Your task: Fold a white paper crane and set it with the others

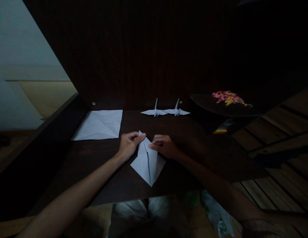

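A partly folded sheet of white origami paper (149, 162) lies on the dark table between my hands, its lower point toward me and its flaps spread to both sides. My left hand (129, 143) pinches the upper left edge near the top tip, thumb on top. My right hand (165, 145) has its fingers curled, with thumb and fingertips closed on the upper right edge. Behind them stand two folded white paper cranes, the left crane (155, 112) and the right crane (178, 112), with wings spread and touching or overlapping.
Creased white paper (100, 125) lies flat at the back left of the table (114, 185). On a dark curved shelf (203, 100) at the right is a pile of small colourful pieces (229, 97). A raised side board (39, 142) borders the left; a tall dark panel stands behind.
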Available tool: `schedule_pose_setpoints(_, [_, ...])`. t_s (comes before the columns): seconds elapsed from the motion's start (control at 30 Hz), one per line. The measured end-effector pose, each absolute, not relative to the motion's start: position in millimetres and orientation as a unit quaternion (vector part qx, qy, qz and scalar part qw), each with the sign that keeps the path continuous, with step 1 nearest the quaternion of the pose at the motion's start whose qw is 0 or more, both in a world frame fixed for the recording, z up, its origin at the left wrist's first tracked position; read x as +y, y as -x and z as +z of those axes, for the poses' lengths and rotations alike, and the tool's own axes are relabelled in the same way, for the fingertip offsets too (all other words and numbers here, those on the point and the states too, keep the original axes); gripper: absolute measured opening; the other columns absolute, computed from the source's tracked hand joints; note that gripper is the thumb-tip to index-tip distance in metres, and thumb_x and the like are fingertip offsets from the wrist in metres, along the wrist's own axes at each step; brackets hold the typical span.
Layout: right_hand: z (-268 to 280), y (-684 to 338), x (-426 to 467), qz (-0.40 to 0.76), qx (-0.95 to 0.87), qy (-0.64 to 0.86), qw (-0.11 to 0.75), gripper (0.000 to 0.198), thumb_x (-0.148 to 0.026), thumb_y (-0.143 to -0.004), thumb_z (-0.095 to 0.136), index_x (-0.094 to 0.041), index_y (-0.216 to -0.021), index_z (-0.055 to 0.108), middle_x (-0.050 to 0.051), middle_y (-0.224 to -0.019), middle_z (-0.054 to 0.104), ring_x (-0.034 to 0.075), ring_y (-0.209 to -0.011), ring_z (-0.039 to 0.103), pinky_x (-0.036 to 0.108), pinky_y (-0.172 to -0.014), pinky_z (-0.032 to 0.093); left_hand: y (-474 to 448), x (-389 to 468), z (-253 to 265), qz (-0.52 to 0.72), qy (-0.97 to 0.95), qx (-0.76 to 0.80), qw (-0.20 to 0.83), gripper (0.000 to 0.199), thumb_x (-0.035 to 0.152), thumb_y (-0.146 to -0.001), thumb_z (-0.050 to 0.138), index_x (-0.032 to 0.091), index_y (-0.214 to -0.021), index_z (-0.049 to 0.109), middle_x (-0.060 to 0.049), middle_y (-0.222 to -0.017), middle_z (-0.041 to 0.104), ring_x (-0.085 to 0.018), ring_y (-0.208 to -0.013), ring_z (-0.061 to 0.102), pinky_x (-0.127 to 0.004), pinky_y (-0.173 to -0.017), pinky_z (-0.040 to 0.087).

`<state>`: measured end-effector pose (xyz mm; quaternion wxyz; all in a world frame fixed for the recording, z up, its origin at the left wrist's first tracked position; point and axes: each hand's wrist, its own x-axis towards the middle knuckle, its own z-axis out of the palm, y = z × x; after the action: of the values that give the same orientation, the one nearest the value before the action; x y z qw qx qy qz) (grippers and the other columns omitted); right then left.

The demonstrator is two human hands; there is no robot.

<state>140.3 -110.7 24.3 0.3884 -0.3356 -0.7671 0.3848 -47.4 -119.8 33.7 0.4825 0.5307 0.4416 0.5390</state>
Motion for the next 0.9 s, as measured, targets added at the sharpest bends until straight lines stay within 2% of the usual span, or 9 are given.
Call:
schedule_pose_setpoints(0.27, [21.1, -141.2, -109.5, 0.396, -0.760, 0.336, 0.391, 0.021, -0.032, -0.079, 0.068, -0.016, -0.065, 0.068, 0.001, -0.066, 0.059, 0.010, -0.058, 0.051, 0.023, -0.052, 0.037, 47.7, -120.8, 35.9, 0.538, -0.525, 0.427, 0.502, 0.025, 0.037, -0.068, 0.077, 0.014, -0.062, 0.071, -0.001, -0.059, 0.062, -0.012, -0.056, 0.050, -0.023, -0.053, 0.035])
schedule_pose_setpoints(0.53, [23.0, -141.4, -110.1, 0.410, -0.751, 0.332, 0.397, 0.021, -0.034, -0.080, 0.068, -0.016, -0.071, 0.070, 0.002, -0.070, 0.060, 0.010, -0.059, 0.052, 0.022, -0.051, 0.036, 46.5, -123.2, 37.0, 0.544, -0.564, 0.417, 0.461, 0.020, 0.034, -0.071, 0.075, 0.015, -0.065, 0.074, -0.001, -0.062, 0.065, -0.012, -0.056, 0.052, -0.022, -0.053, 0.037])
schedule_pose_setpoints(0.7, [26.0, -138.9, -112.3, 0.393, -0.749, 0.320, 0.428, 0.022, -0.034, -0.084, 0.064, -0.016, -0.071, 0.069, 0.002, -0.071, 0.060, 0.011, -0.064, 0.054, 0.022, -0.054, 0.038, 42.6, -127.9, 35.9, 0.534, -0.578, 0.416, 0.455, 0.020, 0.035, -0.070, 0.076, 0.016, -0.069, 0.075, -0.003, -0.066, 0.069, -0.014, -0.059, 0.057, -0.023, -0.055, 0.041])
schedule_pose_setpoints(0.9, [27.2, -137.6, -115.4, 0.361, -0.750, 0.315, 0.456, 0.019, -0.031, -0.081, 0.068, -0.016, -0.069, 0.069, 0.002, -0.068, 0.062, 0.011, -0.060, 0.056, 0.023, -0.053, 0.040, 40.2, -129.8, 34.2, 0.535, -0.573, 0.418, 0.458, 0.020, 0.035, -0.072, 0.074, 0.015, -0.069, 0.075, -0.004, -0.065, 0.069, -0.014, -0.060, 0.058, -0.023, -0.055, 0.042])
